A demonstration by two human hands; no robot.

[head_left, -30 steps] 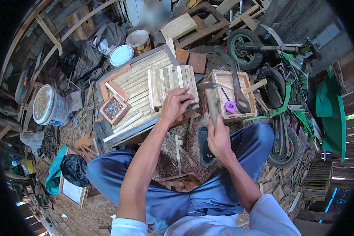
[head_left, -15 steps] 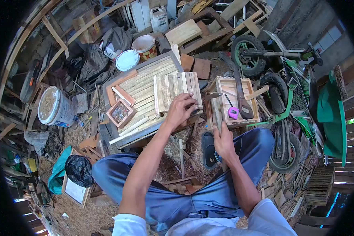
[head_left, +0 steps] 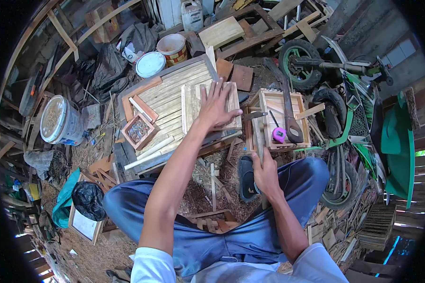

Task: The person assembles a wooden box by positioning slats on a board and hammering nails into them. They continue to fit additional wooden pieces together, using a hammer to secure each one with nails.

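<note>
My left hand (head_left: 216, 107) lies flat on a small slatted wood panel (head_left: 189, 106), its fingers spread toward the far edge. Under the panel is a larger slatted board with a dark frame (head_left: 174, 96). My right hand (head_left: 268, 175) is wrapped around the wooden handle of a hammer (head_left: 259, 137), held upright with its head at the top, beside the panel's right edge. To the left, a small wooden box (head_left: 146, 138) holds what look like nails. Right of the hammer, a pink tape measure (head_left: 279, 135) and a handsaw (head_left: 294, 128) rest on a wooden crate (head_left: 303, 140).
Thin wood strips (head_left: 148, 153) lie along the board's near edge. Buckets (head_left: 61, 120) stand at left and behind. A green motorbike (head_left: 347, 118) and a green wheelbarrow tray (head_left: 399, 141) crowd the right. Scraps and shavings cover the floor.
My left hand has gone from curled fingers at the panel's right part to lying flat and spread across it. The right hand still grips the hammer. The view has shifted slightly.
</note>
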